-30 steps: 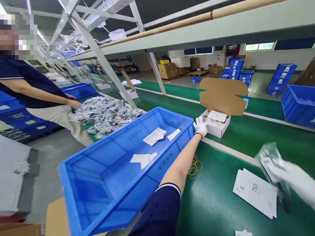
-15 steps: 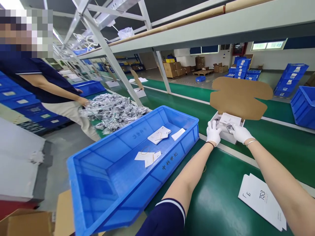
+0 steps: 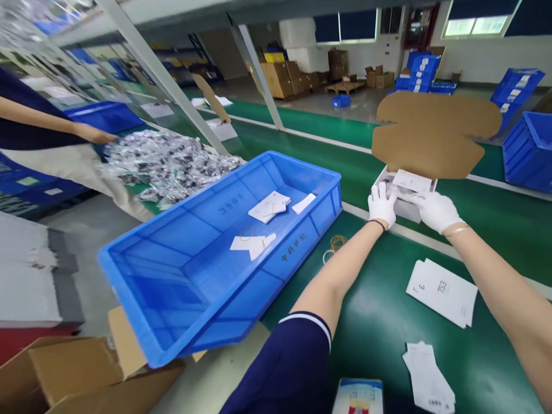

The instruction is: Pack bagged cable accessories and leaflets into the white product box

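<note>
**Where things lie around me**

The open box (image 3: 405,201) sits ahead on the desk (image 3: 379,322), my hands on its near edge. The bin (image 3: 215,259) lies to its left, papers (image 3: 442,292) to my right, bagged parts (image 3: 168,164) behind the bin.

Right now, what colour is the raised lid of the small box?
Plain brown cardboard lid, seen in the head view.

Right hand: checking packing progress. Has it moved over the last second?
Yes. The right hand came from beside the leaflet stack to the white box.
</note>
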`<action>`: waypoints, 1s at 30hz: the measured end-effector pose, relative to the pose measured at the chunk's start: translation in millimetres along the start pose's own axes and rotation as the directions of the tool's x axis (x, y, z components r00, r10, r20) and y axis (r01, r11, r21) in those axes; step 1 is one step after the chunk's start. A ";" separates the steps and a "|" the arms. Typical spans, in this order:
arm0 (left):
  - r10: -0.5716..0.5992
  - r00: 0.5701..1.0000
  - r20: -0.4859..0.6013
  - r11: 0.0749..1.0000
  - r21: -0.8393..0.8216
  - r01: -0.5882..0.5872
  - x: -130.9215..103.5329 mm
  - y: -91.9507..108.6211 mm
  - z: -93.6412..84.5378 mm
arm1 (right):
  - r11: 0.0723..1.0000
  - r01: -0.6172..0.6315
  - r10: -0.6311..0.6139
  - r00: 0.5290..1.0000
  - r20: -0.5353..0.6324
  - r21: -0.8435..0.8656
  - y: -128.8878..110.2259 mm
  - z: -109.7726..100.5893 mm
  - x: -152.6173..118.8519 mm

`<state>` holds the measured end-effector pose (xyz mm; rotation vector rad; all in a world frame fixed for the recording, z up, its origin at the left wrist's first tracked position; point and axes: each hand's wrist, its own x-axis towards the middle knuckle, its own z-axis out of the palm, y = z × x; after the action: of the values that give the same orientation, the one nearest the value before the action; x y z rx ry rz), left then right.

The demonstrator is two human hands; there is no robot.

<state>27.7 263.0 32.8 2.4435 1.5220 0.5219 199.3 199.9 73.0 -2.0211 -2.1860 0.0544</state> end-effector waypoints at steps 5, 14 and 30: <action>0.125 0.991 -0.044 0.979 -0.156 -0.130 -50.1 9.6 -19.8 | 0.974 -0.225 0.214 0.959 0.184 0.042 42.1 25.6 -152.8; 0.366 0.914 0.174 0.663 -0.738 -0.125 -140.2 53.9 -33.9 | 0.751 -0.578 0.609 0.793 0.003 0.320 40.6 3.6 -255.7; -0.044 0.941 0.334 0.080 -0.938 0.337 -206.7 -7.0 -41.9 | 0.996 -0.045 0.038 0.996 0.086 0.079 -77.1 57.1 -311.7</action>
<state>-78.2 80.4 30.7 1.0718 0.7869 0.8157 137.1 -111.3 -2.3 -2.0552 -2.1536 0.2338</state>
